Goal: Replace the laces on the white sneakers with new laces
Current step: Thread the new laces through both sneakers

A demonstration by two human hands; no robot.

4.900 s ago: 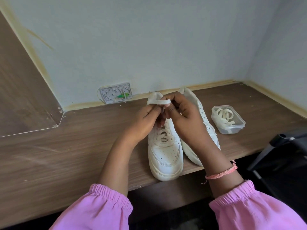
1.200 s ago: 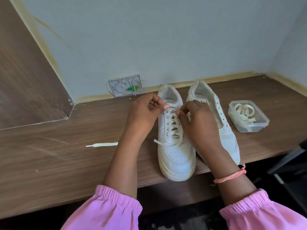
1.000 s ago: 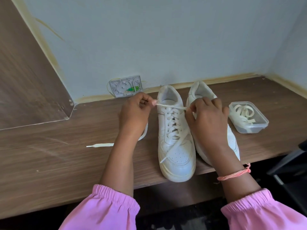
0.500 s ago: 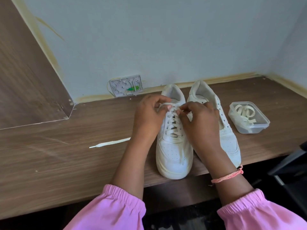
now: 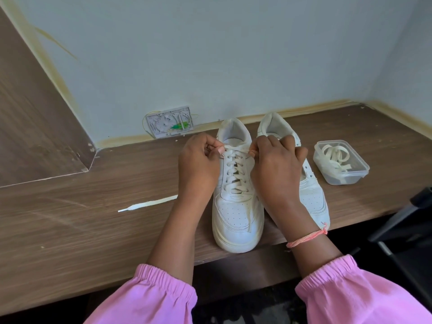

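Two white sneakers stand side by side on the wooden desk, toes toward me. The left sneaker (image 5: 237, 213) is laced with a cream lace (image 5: 236, 170). My left hand (image 5: 198, 164) pinches the lace at the top left eyelet. My right hand (image 5: 277, 169) pinches the same lace at the top right, and the strand runs taut between them. One loose end (image 5: 147, 206) trails left across the desk; another hangs over the toe. The right sneaker (image 5: 312, 195) has no lace and is partly hidden by my right hand.
A clear plastic box (image 5: 341, 176) with coiled cream laces sits right of the sneakers. A grey wall plate (image 5: 169, 122) leans at the desk's back edge. A dark chair part (image 5: 402, 220) is at the lower right, beyond the desk's front edge.
Half a second ago my hands were close together over the top eyelets. They have pulled apart sideways, drawing the lace taut across the sneaker's top.
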